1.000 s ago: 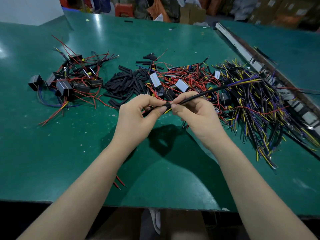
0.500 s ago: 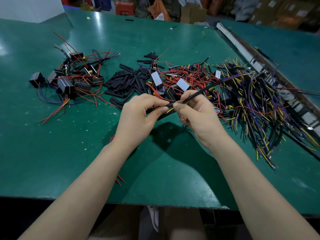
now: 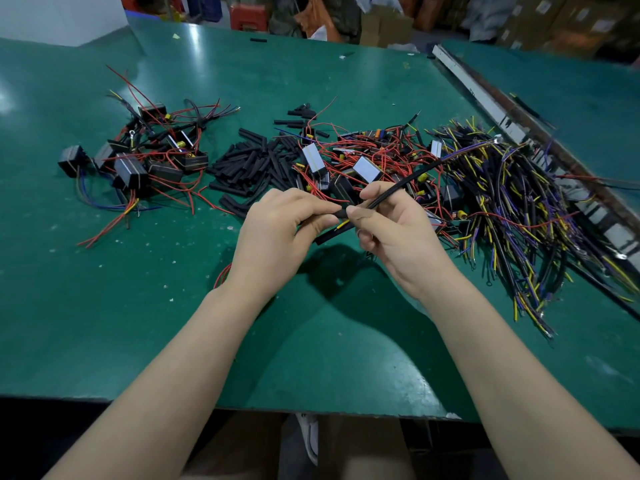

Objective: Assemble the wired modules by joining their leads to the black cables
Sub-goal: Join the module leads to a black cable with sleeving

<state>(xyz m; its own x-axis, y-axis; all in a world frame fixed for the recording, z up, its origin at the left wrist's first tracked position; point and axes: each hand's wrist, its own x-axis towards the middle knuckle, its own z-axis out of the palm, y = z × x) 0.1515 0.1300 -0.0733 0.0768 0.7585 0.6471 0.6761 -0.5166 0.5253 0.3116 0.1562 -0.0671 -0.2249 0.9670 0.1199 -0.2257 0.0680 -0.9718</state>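
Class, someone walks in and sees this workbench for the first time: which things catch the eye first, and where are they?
First the two hands at the centre: the left hand and right hand pinch a black cable above the green table. Next, the tangle of black, yellow and purple cables at the right. Then the wired modules with red leads at the left.

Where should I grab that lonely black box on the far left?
Probably by its two flat sides, coming down from above. The black box sits apart from the pile on the table, so those sides are free. Its blue wires trail toward you; avoid pulling them.
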